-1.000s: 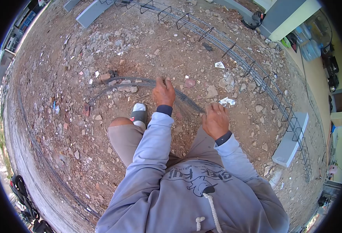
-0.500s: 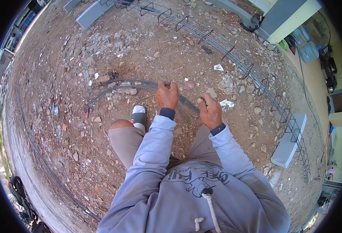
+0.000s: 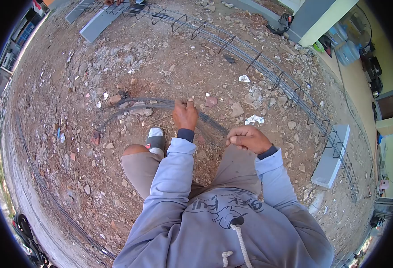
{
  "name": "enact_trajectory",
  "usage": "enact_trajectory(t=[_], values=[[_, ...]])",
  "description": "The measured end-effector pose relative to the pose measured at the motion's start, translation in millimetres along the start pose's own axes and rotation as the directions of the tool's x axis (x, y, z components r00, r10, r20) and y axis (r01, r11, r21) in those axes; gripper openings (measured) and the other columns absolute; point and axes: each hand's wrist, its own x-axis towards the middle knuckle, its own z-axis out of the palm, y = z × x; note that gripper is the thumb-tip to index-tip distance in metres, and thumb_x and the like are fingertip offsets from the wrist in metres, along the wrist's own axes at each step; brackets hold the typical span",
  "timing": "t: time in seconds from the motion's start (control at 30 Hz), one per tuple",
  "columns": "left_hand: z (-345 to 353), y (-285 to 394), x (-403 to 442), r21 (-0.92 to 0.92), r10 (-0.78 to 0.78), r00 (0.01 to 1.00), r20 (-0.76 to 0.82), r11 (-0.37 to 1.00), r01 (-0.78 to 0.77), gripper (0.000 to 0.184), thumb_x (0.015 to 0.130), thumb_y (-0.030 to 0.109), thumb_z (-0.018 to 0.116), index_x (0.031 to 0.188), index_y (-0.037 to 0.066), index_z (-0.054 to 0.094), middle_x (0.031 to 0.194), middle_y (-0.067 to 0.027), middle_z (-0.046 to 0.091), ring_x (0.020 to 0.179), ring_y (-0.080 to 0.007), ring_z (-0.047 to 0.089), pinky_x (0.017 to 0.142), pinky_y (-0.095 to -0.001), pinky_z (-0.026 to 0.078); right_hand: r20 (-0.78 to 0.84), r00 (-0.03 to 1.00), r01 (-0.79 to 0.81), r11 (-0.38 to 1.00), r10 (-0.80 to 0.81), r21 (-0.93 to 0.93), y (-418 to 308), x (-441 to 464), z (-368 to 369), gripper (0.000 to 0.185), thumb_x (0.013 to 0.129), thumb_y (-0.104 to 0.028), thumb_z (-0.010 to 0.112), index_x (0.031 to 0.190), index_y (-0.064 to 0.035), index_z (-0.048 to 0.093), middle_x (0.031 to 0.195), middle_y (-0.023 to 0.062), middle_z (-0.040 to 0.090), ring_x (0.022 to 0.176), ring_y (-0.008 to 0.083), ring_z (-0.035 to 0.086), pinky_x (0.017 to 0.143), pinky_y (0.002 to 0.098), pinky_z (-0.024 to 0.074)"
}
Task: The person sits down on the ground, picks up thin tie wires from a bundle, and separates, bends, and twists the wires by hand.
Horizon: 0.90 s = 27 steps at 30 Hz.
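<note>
A bundle of thin dark wire (image 3: 158, 103) runs in a shallow arc above the stony ground. My left hand (image 3: 185, 117) is closed around the bundle near its middle. At the bundle's right end, my right hand (image 3: 250, 139) is closed, thumb pressed to the curled fingers, with wire ends meeting the fingertips. How many strands it grips is hidden. The bundle's left part splits into loose strands near a broken brick (image 3: 115, 99). My sandalled foot (image 3: 155, 140) stands below the wire.
A long rebar cage (image 3: 250, 60) with square stirrups curves across the far side, resting on grey blocks (image 3: 332, 156). Long dark rods (image 3: 49, 190) lie on the left. Rubble and paper scraps cover the ground. A grey pillar (image 3: 317, 20) and water bottles (image 3: 348, 53) stand far right.
My right hand has turned, its fingers now pointing left at the wire end, and has shifted slightly right. My left hand keeps its hold. A person's hand now shows at the far top.
</note>
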Motion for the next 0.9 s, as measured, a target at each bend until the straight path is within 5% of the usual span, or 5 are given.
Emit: enact_trajectory(t=[0.17, 0.47, 0.57, 0.7, 0.9], values=[[-10.0, 10.1, -1.7, 0.086, 0.061, 0.997, -0.041, 0.995, -0.057, 0.021, 0.086, 0.020, 0.056, 0.083, 0.000, 0.049, 0.056, -0.0120, 0.058, 0.046, -0.0221, 0.058, 0.044, -0.0335, 0.045, -0.607, 0.753, 0.033, 0.935, -0.255, -0.353, 49.0, 22.5, -23.9, 0.018, 0.085, -0.019, 0.055, 0.091, -0.0031, 0.061, 0.066, 0.0075, 0.058, 0.059, 0.0190, 0.056, 0.055, 0.0331, 0.0439], [-11.9, 40.1, -30.7, 0.541, 0.252, 0.953, 0.172, 0.784, -0.304, 0.022, 0.082, 0.023, 0.055, 0.088, 0.003, 0.050, 0.069, -0.0231, 0.062, 0.065, -0.0412, 0.061, 0.061, -0.0507, 0.046, -0.422, 0.900, -0.343, 0.421, -0.108, -0.840, 96.9, 25.5, 1.0, 0.017, 0.076, -0.014, 0.053, 0.088, -0.0062, 0.062, 0.078, 0.0183, 0.064, 0.074, 0.0343, 0.063, 0.066, 0.0450, 0.0484], [-9.1, 36.0, -28.1, 0.523, 0.253, 0.959, 0.131, 0.803, -0.284, 0.022, 0.081, 0.023, 0.057, 0.086, 0.003, 0.050, 0.069, -0.0223, 0.061, 0.066, -0.0414, 0.061, 0.062, -0.0506, 0.045, 0.041, 0.971, -0.174, 0.821, 0.234, -0.544, 62.1, 12.2, 0.1, 0.016, 0.080, -0.017, 0.054, 0.083, -0.0024, 0.061, 0.063, 0.0101, 0.060, 0.054, 0.0200, 0.058, 0.051, 0.0339, 0.0447], [-10.1, 29.9, -20.1, 0.477, 0.272, 0.962, -0.013, 0.847, -0.233, 0.021, 0.081, 0.022, 0.056, 0.086, 0.003, 0.051, 0.066, -0.0208, 0.061, 0.065, -0.0399, 0.060, 0.062, -0.0481, 0.046, 0.039, 0.998, 0.034, 0.946, -0.050, 0.323, 29.2, -20.2, -2.9, 0.027, 0.088, -0.025, 0.054, 0.081, -0.0004, 0.059, 0.054, -0.0044, 0.043, 0.043, 0.0026, 0.036, 0.040, 0.0192, 0.0264], [-8.5, 29.8, -12.8, 0.101, 0.179, 0.980, -0.089, 0.980, -0.170, 0.017, 0.083, 0.018, 0.056, 0.085, 0.002, 0.051, 0.068, -0.0165, 0.060, 0.064, -0.0361, 0.059, 0.062, -0.0442, 0.044, -0.587, 0.780, -0.031, 0.924, -0.216, -0.380, 90.1, 23.0, -21.9, 0.021, 0.087, -0.023, 0.053, 0.083, -0.0028, 0.059, 0.060, 0.0064, 0.052, 0.054, 0.0193, 0.049, 0.051, 0.0320, 0.0387]])
